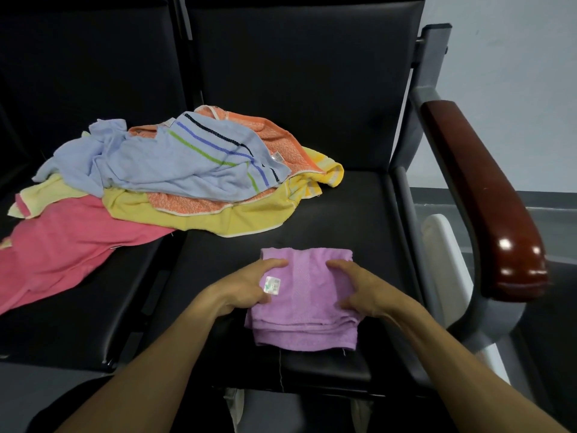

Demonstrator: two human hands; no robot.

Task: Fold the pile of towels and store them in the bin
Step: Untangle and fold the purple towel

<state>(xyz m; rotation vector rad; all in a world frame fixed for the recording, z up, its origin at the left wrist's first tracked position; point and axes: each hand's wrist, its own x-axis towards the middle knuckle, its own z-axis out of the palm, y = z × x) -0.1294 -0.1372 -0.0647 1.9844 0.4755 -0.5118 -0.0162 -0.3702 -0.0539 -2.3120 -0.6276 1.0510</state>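
A small lilac terry towel, folded into a thick layered square, lies on the front of the black padded seat directly ahead of the person; both hands rest on top of it. The left hand presses its left half, fingers stretched forward beside a white care label; the right hand presses the right half with fingers bent, fingertips down on the cloth — neither seems to grip an edge, both holding the fold flat.

The stacked edges face the person, so the fold line runs left to right between the hands; each hand is equally near. A white plastic shape beyond the right armrest may be the bin, though I cannot tell; if so, the carry goes rightward and the right hand leads.

Behind and to the left sits the unfolded heap — a pale blue striped towel over an orange towel, a yellow towel and a pink towel; most of the task looks still to do.
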